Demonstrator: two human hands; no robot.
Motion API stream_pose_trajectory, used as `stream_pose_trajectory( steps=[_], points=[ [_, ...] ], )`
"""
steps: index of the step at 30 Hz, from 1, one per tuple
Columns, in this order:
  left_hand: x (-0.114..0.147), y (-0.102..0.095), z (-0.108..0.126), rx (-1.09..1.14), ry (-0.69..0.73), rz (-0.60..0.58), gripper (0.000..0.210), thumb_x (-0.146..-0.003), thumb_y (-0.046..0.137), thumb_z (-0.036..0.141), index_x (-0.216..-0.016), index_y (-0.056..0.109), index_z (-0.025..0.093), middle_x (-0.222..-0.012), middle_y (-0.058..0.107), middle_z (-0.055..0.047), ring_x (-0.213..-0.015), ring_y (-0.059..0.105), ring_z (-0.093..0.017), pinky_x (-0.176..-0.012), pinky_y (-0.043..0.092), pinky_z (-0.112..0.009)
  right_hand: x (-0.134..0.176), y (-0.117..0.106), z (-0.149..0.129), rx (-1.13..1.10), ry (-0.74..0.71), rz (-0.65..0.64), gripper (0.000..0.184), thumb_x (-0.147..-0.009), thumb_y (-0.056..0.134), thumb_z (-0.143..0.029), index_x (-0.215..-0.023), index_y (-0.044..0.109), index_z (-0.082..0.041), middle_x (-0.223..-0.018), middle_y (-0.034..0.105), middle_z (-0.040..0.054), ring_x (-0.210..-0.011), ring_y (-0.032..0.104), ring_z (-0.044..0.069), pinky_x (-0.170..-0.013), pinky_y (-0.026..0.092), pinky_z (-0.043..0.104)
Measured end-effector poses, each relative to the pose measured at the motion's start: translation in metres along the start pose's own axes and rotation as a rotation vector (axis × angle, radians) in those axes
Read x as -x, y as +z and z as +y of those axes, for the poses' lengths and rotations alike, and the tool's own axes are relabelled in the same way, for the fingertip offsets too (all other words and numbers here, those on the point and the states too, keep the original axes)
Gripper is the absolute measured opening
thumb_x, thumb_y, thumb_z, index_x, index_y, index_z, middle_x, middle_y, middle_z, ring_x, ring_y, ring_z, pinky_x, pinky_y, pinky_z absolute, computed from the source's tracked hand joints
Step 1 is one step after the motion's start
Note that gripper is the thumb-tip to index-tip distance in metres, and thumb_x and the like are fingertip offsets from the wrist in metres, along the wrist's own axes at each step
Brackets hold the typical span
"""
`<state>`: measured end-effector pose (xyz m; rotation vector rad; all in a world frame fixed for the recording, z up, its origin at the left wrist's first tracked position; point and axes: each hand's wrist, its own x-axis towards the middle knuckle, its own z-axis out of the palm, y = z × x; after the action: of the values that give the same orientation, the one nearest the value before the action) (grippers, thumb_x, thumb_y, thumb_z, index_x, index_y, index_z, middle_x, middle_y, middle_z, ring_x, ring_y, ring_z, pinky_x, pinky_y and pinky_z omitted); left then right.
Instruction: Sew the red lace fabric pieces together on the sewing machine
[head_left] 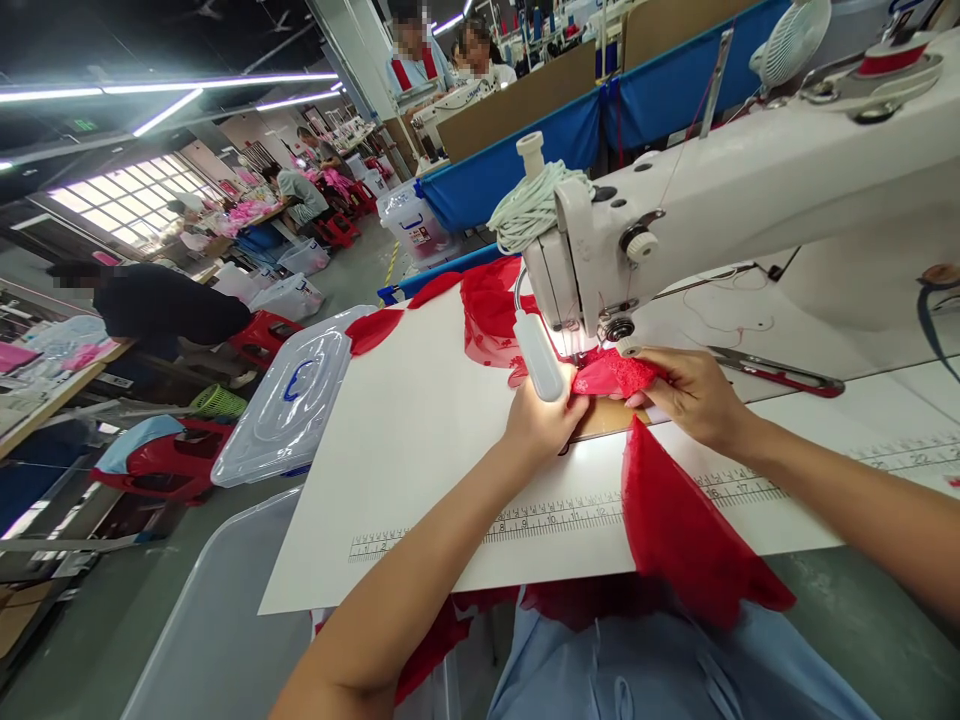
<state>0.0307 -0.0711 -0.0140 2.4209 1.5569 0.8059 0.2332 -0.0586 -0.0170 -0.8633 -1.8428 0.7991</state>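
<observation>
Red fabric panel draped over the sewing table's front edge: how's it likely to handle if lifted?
Probably floppy: the red fabric panel bends over the front edge of the white tabletop and sags. Likely light for its size, since it looks thin. Might slide off if nudged, as part already overhangs.

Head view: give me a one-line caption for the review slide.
At a white sewing machine, the right hand pinches red fabric while the left hand touches its left side.

The sewing machine (720,180) looks smooth and glossy. Beneath it, the bench (405,430) is matt and the red cloth (611,373) lacy. Left of it, the lid (259,440) is shiny plastic.
</observation>
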Motion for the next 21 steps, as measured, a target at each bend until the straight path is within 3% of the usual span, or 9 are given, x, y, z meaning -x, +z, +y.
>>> stream_pose_trajectory(
  steps=[4, 6, 10, 13, 17, 21],
  points=[
    [0.008, -0.003, -0.006, -0.096, 0.111, 0.008, 0.021, -0.093, 0.049, 0.017, -0.072, 0.05, 0.022, -0.071, 0.052, 0.0, -0.066, 0.052, -0.016, -0.059, 0.044, -0.028, 0.001, -0.004, 0.003, 0.22, -0.22, -0.06, 0.02, -0.094, 0.047, -0.021, -0.094, 0.067, -0.022, -0.085, 0.072, 0.0042, -0.076, 0.07, 0.019, -0.067, 0.056, 0.029],
    [0.012, -0.004, -0.01, -0.159, 0.195, 0.013, 0.025, -0.095, 0.043, 0.017, -0.075, 0.057, 0.021, -0.069, 0.054, -0.001, -0.066, 0.052, -0.017, -0.058, 0.043, -0.028, 0.004, -0.006, 0.004, 0.431, -0.329, -0.119, 0.036, -0.087, 0.041, -0.005, -0.107, 0.067, -0.021, -0.099, 0.073, 0.007, -0.084, 0.07, 0.02, -0.068, 0.054, 0.029],
    [0.015, -0.003, -0.015, -0.273, 0.371, 0.018, 0.029, -0.095, 0.04, 0.012, -0.082, 0.065, 0.019, -0.068, 0.055, -0.002, -0.061, 0.05, -0.016, -0.058, 0.041, -0.027, 0.011, -0.004, 0.01, 0.767, -0.409, -0.118, 0.043, -0.077, 0.036, 0.005, -0.096, 0.066, -0.019, -0.099, 0.071, 0.0075, -0.067, 0.062, 0.016, -0.051, 0.04, 0.027],
    [0.012, -0.001, -0.017, -0.324, 0.459, 0.011, 0.031, -0.098, 0.04, 0.011, -0.082, 0.066, 0.017, -0.067, 0.055, -0.002, -0.058, 0.047, -0.014, -0.057, 0.039, -0.027, 0.013, -0.003, 0.013, 0.778, -0.44, -0.056, 0.038, -0.08, 0.034, 0.005, -0.085, 0.063, -0.019, -0.1, 0.07, 0.0068, -0.064, 0.058, 0.014, -0.05, 0.035, 0.027],
    [0.01, -0.001, -0.017, -0.355, 0.502, -0.003, 0.033, -0.1, 0.04, 0.012, -0.084, 0.068, 0.016, -0.066, 0.054, -0.002, -0.057, 0.046, -0.014, -0.055, 0.038, -0.026, 0.01, -0.006, 0.012, 0.723, -0.463, -0.115, 0.033, -0.083, 0.037, 0.004, -0.081, 0.06, -0.02, -0.092, 0.069, 0.0048, -0.069, 0.058, 0.015, -0.054, 0.037, 0.026],
    [0.017, -0.011, -0.01, -0.356, 0.487, -0.023, 0.031, -0.1, 0.038, 0.016, -0.1, 0.069, 0.014, -0.076, 0.059, -0.006, -0.064, 0.052, -0.016, -0.054, 0.043, -0.027, 0.007, -0.009, 0.009, 0.707, -0.48, -0.101, 0.037, -0.08, 0.034, 0.008, -0.082, 0.06, -0.019, -0.087, 0.068, 0.0061, -0.072, 0.059, 0.017, -0.058, 0.041, 0.027]
  ],
)
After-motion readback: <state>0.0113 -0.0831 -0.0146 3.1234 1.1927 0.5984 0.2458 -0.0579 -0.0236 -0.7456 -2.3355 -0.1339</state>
